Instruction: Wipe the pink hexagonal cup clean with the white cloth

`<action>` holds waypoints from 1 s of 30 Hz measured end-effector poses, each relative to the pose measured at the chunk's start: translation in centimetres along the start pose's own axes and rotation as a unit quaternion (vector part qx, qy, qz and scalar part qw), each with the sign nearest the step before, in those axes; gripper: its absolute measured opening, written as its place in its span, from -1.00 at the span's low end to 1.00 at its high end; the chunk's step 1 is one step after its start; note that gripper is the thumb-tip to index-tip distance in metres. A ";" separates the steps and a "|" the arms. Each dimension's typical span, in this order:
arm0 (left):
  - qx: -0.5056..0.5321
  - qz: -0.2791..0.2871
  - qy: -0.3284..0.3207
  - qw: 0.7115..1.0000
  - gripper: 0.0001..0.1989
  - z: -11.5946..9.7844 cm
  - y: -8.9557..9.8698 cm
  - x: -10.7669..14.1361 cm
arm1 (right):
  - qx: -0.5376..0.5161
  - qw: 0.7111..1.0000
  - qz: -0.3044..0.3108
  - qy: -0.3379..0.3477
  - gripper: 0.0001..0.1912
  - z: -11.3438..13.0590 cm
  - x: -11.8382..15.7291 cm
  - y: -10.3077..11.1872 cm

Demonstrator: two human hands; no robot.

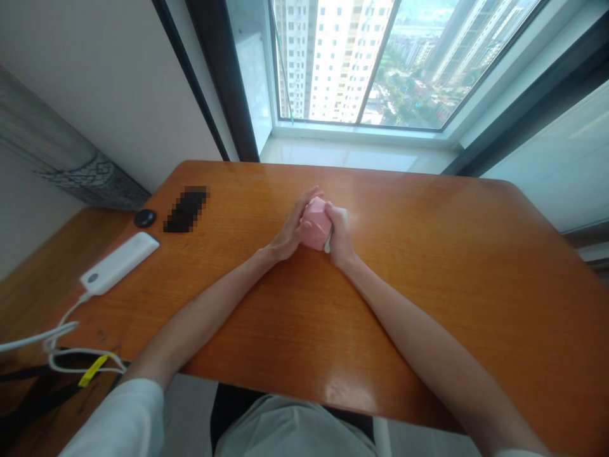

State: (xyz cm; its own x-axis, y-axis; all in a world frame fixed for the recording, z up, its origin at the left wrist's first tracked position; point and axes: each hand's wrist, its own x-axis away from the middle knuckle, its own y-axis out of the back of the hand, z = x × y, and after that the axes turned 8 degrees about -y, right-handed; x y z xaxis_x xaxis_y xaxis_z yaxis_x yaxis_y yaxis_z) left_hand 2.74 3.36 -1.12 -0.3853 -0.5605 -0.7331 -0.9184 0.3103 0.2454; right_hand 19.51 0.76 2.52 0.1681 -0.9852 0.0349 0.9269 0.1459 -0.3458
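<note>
A pink faceted object (316, 223), roughly the size of a fist, is held between both hands above the middle of the table. My left hand (291, 230) grips its left side, with the fingers round the far side and the thumb across the near face. At its right side, my right hand (341, 238) is closed round a thin white piece, perhaps a tissue or cloth (327, 242), and presses it against the pink surface. Part of the white piece sticks out beyond the right fingers. The pink object's underside and exact kind cannot be made out.
The brown wooden table (451, 273) reaches to a window (361, 63). On its left lie a white power strip (118, 263) with a cable, a round black object (145, 218) and a blurred dark rectangle (186, 209). A yellow tag (95, 369) hangs on the cable near the front left.
</note>
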 end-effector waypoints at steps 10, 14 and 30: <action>-0.107 -0.004 -0.085 0.991 -0.13 0.3 -0.3 0.4 | -0.089 0.995 -0.041 -0.019 -0.35 -0.3 -0.1 -0.6; -0.008 -0.039 0.002 0.999 -0.23 0.7 -0.2 0.6 | 0.176 0.974 -0.048 0.137 -0.33 -0.4 1.1 -0.5; -0.082 0.025 -0.078 0.993 0.04 0.5 0.2 0.0 | -0.165 0.979 0.034 -0.114 -0.47 0.6 -0.5 0.1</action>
State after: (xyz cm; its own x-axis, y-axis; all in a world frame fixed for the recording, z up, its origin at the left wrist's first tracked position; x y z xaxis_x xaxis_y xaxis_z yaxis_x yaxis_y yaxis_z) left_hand 2.60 3.83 -1.44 -0.4239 -0.4185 -0.8032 -0.9057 0.1989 0.3744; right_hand 19.74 1.33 2.98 0.3305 -0.9232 0.1961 0.7579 0.1358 -0.6380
